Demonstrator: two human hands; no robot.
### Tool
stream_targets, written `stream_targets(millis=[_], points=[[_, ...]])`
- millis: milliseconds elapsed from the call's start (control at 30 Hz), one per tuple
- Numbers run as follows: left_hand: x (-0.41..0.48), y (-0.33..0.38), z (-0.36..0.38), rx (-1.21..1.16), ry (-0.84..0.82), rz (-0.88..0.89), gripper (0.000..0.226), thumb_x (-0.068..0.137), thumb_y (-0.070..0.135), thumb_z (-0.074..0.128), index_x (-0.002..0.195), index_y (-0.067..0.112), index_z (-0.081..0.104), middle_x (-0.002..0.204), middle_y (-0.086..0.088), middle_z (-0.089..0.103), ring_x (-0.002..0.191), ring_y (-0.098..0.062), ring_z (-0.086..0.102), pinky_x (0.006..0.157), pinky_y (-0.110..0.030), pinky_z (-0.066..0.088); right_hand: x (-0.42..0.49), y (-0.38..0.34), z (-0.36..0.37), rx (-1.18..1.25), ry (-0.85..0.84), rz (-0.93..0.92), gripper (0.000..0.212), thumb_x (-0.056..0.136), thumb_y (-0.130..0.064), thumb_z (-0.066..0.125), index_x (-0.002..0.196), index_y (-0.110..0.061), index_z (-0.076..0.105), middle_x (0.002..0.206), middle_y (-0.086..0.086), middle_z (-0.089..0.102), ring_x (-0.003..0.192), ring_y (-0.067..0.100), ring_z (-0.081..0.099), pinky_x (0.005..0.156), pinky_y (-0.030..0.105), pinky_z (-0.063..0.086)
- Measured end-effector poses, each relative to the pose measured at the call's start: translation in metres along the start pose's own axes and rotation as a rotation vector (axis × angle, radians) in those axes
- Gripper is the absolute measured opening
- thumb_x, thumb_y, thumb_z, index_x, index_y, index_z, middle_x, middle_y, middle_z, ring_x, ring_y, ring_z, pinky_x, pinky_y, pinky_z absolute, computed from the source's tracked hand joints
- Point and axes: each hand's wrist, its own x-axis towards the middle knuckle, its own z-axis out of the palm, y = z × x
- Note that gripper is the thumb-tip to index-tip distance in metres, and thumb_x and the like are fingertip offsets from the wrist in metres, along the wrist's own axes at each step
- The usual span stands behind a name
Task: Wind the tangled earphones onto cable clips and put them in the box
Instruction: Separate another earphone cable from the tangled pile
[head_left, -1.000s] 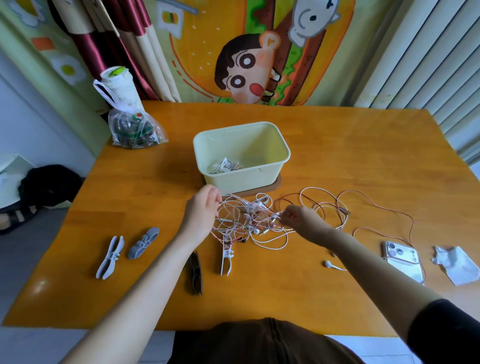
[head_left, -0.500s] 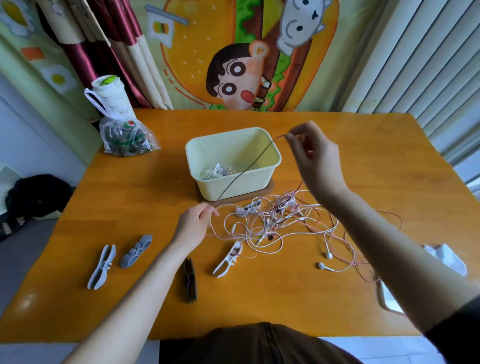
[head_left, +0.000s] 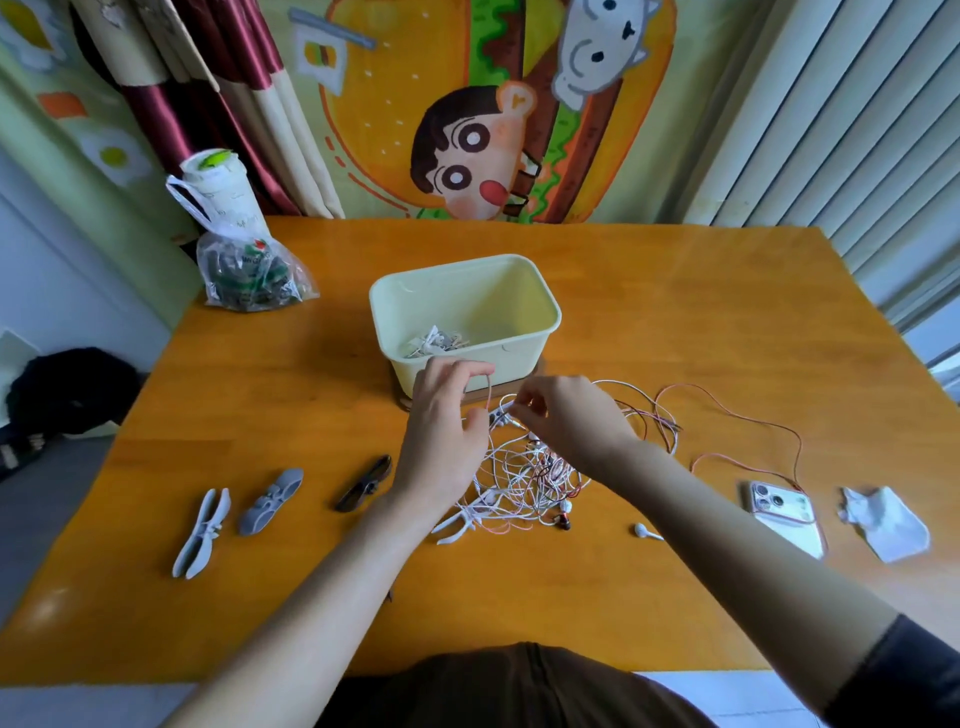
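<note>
- The wooden table (head_left: 675, 322) carries everything.
- A pale yellow box (head_left: 519, 353) stands at the table's middle on a dark mat. Inside, at its left end, lies a small wound bundle (head_left: 434, 340) of white cable.
- The earphones (head_left: 524, 483) lie in a loose knot just in front of the box, toward the near edge. The thin white, pink and red cables cross one another many times, and small buds show at the knot's near side. One red strand loops off toward the right edge.
- The left hand (head_left: 441, 431) pinches a pink loop of the earphones between thumb and forefinger, lifted off the table.
- The right hand (head_left: 576, 421) has its fingers curled, pinching a white strand just beside the left.
- A plastic bag (head_left: 249, 280) sits near the far left corner.
- A phone (head_left: 784, 514) and a crumpled tissue (head_left: 888, 525) lie near the right edge.
- Two grey clips (head_left: 200, 527) lie by the left edge, a dark clip (head_left: 363, 483) beside the left wrist, and a white clip (head_left: 460, 522) at the knot's near side.
- One loose white earbud (head_left: 644, 531) lies right of the knot.
</note>
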Motion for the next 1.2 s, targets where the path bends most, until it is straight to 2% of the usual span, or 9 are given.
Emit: stream_targets(millis=[133,333,433,567,767,867,967,1067,1200], points=[[0.003,0.006,-0.003,-0.006,0.109,0.086,0.035,0.082,-0.013,0.047,0.101,0.01,0.065,0.1,0.003,0.046,0.082,-0.01,0.042,0.075,-0.004,0.036,-0.001,-0.001,0.001,-0.005,0.008,-0.004,0.02,0.094,-0.032,0.054,0.096,-0.015,0.065,0.089,0.003,0.067,0.075,0.021,0.061,0.062,0.03,0.048],[0.002,0.0,0.01,-0.135,-0.235,-0.037,0.03,0.092,-0.004,0.051,0.117,0.012,0.058,0.103,0.008,0.06,0.089,-0.009,0.06,0.078,-0.011,0.046,-0.003,-0.005,0.006,0.074,0.06,-0.037,0.017,0.091,-0.022,0.053,0.098,-0.012,0.064,0.089,0.007,0.068,0.08,0.028,0.062,0.065,0.036,0.049],[0.001,-0.004,0.012,-0.172,-0.274,-0.125,0.023,0.094,0.006,0.055,0.114,0.013,0.064,0.088,0.001,0.068,0.074,-0.01,0.063,0.069,-0.014,0.048,-0.008,-0.001,0.008,0.125,0.068,-0.055,0.016,0.091,-0.019,0.055,0.099,-0.007,0.063,0.083,0.007,0.067,0.075,0.026,0.061,0.065,0.038,0.049],[-0.001,-0.008,0.006,-0.036,-0.217,-0.089,0.009,0.088,0.01,0.065,0.093,0.011,0.072,0.072,0.011,0.063,0.063,0.001,0.058,0.061,-0.009,0.042,-0.015,0.01,0.01,0.276,0.046,-0.01,0.022,0.089,-0.03,0.062,0.1,-0.016,0.048,0.067,-0.01,0.053,0.059,0.01,0.051,0.055,0.02,0.04],[0.008,-0.022,-0.02,-0.041,-0.074,-0.202,0.007,0.092,0.01,0.059,0.089,0.011,0.065,0.075,0.008,0.06,0.069,-0.009,0.06,0.06,-0.015,0.048,-0.019,0.062,0.026,0.286,-0.037,0.179,0.023,0.091,-0.024,0.06,0.107,-0.007,0.056,0.085,-0.003,0.057,0.075,0.012,0.055,0.056,0.009,0.039],[0.008,-0.027,-0.023,-0.072,-0.043,-0.255,0.01,0.094,0.009,0.056,0.089,0.013,0.063,0.075,0.003,0.061,0.068,-0.011,0.06,0.059,-0.014,0.048,-0.017,0.078,0.032,0.259,-0.089,0.227,0.02,0.09,-0.021,0.061,0.102,-0.005,0.061,0.09,0.004,0.064,0.08,0.015,0.058,0.062,0.011,0.039],[0.005,-0.036,-0.022,-0.035,-0.027,-0.263,0.009,0.093,0.009,0.056,0.092,0.01,0.065,0.081,0.0,0.063,0.074,-0.013,0.061,0.066,-0.021,0.052,-0.012,0.086,0.032,0.193,-0.108,0.263,0.02,0.088,-0.021,0.064,0.099,-0.004,0.066,0.093,0.011,0.069,0.081,0.02,0.06,0.068,0.023,0.043],[0.002,-0.047,-0.022,0.028,-0.035,-0.259,0.009,0.092,0.009,0.058,0.091,0.011,0.067,0.086,-0.002,0.064,0.08,-0.016,0.062,0.071,-0.03,0.054,-0.003,0.082,0.011,0.19,0.052,0.262,0.012,0.086,-0.017,0.067,0.091,-0.006,0.069,0.08,0.006,0.068,0.082,0.026,0.065,0.065,0.024,0.041],[0.003,-0.048,-0.02,-0.018,-0.1,-0.323,0.011,0.093,0.008,0.057,0.088,0.014,0.066,0.082,-0.003,0.067,0.077,-0.018,0.065,0.072,-0.03,0.054,0.002,0.04,-0.038,0.361,0.634,-0.022,0.004,0.085,-0.016,0.067,0.085,-0.012,0.069,0.078,-0.005,0.065,0.074,0.014,0.063,0.065,0.013,0.042]])
